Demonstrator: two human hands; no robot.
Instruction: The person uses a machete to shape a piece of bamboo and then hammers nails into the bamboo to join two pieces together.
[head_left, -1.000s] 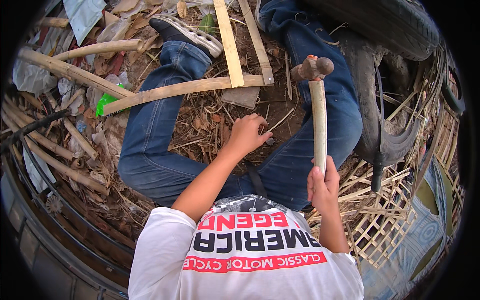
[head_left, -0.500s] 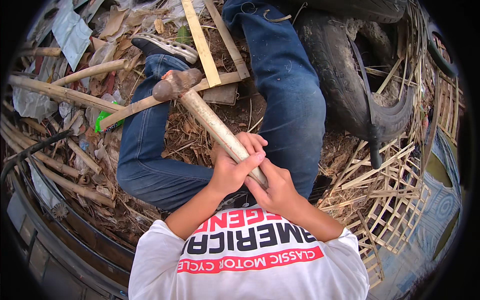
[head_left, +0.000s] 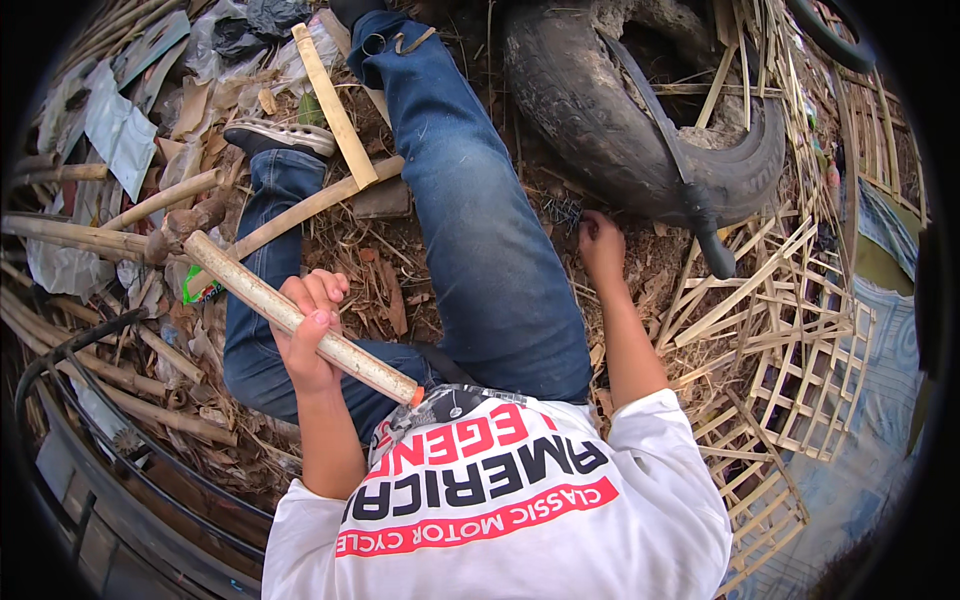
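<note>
My left hand (head_left: 312,330) is wrapped round the pale, worn handle of a hammer (head_left: 265,300). The hammer's rusty head points to the upper left, over the wooden sticks, and its handle end lies close to my shirt. To the right of my leg, my right hand (head_left: 601,250) is down near the ground with its fingers curled. Anything in those fingers is hidden. Just beside them is a small dark tangle (head_left: 566,212), too unclear to name. A large blade with a black handle (head_left: 708,232) rests on the old tire (head_left: 560,90) close by.
A thin wooden slat (head_left: 333,105) meets another slat (head_left: 300,212) between my legs, near a small block (head_left: 382,198). Bamboo poles (head_left: 75,235) and plastic scraps lie to the left, beside a black metal frame (head_left: 60,350). Woven bamboo lattice (head_left: 800,400) spreads on the right.
My right hand has let go of the hammer handle and reached right, down beside the tire. My left hand has carried the hammer to the left. The view has shifted right.
</note>
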